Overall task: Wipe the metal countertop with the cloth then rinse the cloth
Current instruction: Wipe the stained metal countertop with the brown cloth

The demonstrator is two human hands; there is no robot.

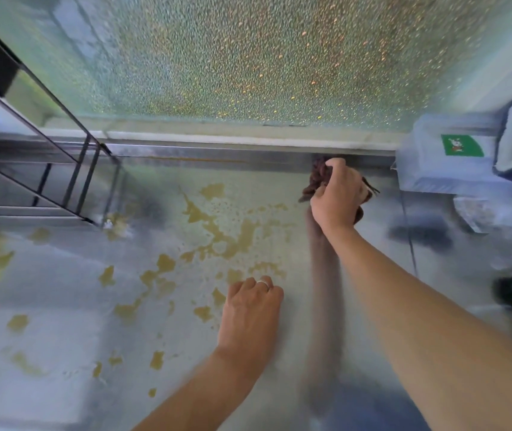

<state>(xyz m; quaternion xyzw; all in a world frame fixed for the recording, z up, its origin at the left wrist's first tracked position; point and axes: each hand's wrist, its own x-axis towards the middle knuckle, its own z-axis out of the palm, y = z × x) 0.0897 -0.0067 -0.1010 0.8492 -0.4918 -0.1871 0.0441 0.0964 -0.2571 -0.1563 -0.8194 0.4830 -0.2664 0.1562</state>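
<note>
— Nearest the lens, what do you see?
— Two bare forearms reaching out over the metal surface (62,306). Left hand (250,309) lies palm down on the metal, fingers loosely bent, holding nothing; a ring (264,283) sits on one finger.
— And the right one?
— Right hand (337,197) is further out, at the back edge, fingers curled round a bunched dark reddish-brown cloth (318,178) pressed where the surface meets the rear ledge.
— Is the surface dirty?
— Yellowish-brown spill patches (217,225) spread across the middle and left, just beside the left hand's fingertips.
— Anything else around?
— A black wire rack (71,169) stands at the left, and a pale container with a green label (461,146) at the right
</note>
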